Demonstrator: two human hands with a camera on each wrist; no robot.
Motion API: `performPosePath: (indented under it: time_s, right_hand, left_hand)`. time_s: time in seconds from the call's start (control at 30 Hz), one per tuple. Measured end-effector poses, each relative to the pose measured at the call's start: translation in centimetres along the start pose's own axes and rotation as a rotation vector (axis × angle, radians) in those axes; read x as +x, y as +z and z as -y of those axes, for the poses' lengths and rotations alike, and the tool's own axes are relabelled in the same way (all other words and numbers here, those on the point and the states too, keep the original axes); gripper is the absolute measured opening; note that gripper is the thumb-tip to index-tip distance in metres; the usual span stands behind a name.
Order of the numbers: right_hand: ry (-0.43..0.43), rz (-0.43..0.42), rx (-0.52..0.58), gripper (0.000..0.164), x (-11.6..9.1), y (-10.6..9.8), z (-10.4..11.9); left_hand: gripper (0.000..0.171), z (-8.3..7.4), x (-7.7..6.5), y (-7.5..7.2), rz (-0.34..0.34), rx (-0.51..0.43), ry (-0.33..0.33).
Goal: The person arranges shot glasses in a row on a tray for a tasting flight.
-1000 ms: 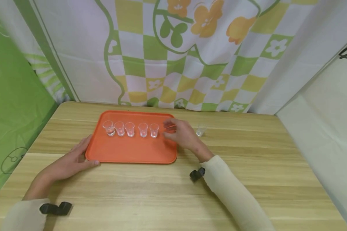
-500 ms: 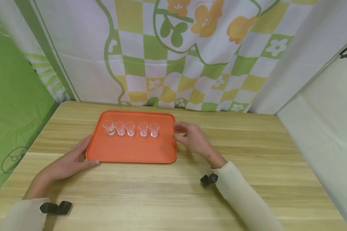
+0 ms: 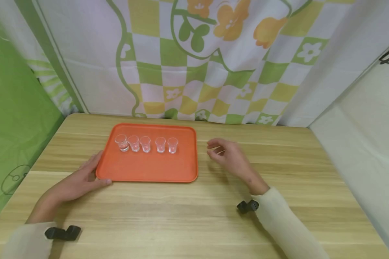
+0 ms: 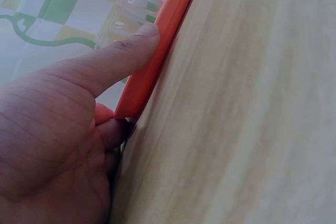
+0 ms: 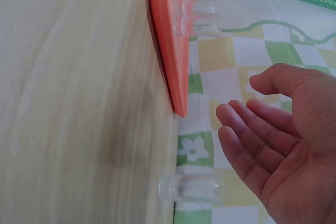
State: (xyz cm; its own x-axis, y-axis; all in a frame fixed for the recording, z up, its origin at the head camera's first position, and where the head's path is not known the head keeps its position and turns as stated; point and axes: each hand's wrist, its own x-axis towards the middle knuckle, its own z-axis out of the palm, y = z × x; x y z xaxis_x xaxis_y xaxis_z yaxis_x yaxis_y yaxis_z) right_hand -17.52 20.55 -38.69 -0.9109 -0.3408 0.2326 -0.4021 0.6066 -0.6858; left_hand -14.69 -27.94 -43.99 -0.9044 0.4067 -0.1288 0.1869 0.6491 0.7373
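Observation:
A row of several clear shot glasses [image 3: 146, 144] stands upright across the back half of an orange tray [image 3: 149, 171]. At the tray's front left corner, my left hand [image 3: 74, 183] holds it, thumb along the front edge and fingers along the left side. The left wrist view shows that thumb [image 4: 126, 59] against the tray's rim [image 4: 152, 72]. My right hand [image 3: 235, 158] is to the right of the tray with nothing in it, its fingers loosely bent. In the right wrist view, one more shot glass [image 5: 191, 188] stands on the table near this hand; the hand hides it in the head view.
The wooden table [image 3: 168, 219] carries the tray left of its middle. A checkered floral curtain [image 3: 214, 79] hangs along its back edge. A green cloth [image 3: 16, 108] borders the left and a white sheet [image 3: 363, 118] the right.
My right hand has moved right, from beside the rightmost glass on the tray to past the tray's edge, now covering the lone glass. The left hand, tray and row of glasses have stayed put.

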Motion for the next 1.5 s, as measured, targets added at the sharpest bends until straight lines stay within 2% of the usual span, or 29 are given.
performPosePath:
  time_s: [0.33,0.53,0.7,0.87,1.0,1.27,1.5]
  right_hand:
    - [0.002,-0.117,0.002,0.025,-0.8,-1.6,-0.6]
    - [0.003,-0.167,0.013,0.033,-0.9,-2.4,-1.4]
    - [0.001,-0.189,-0.030,0.038,-0.8,-2.8,-2.0]
    - [0.014,-0.177,-0.073,0.042,-0.9,-3.0,-2.3]
    - [0.058,-0.134,-0.078,0.045,-0.8,-3.1,-2.6]
    - [0.168,-0.065,-0.027,0.050,-0.7,-3.0,-3.4]
    - [0.208,-0.055,0.025,0.048,-0.5,-2.9,-4.2]
  left_hand:
    - [0.105,0.2,-0.1,0.0,0.003,0.002,-0.012]
    - [0.105,0.3,0.0,0.0,0.001,0.005,-0.012]
    - [0.105,0.2,0.0,0.0,-0.001,0.001,-0.012]
    - [0.105,0.1,-0.1,0.0,-0.001,-0.003,-0.016]
    - [0.105,0.1,-0.1,0.0,-0.003,-0.009,-0.014]
    - [0.105,0.2,0.1,0.0,-0.004,0.003,-0.009]
    - [0.105,0.0,0.0,0.0,-0.008,0.000,-0.006]
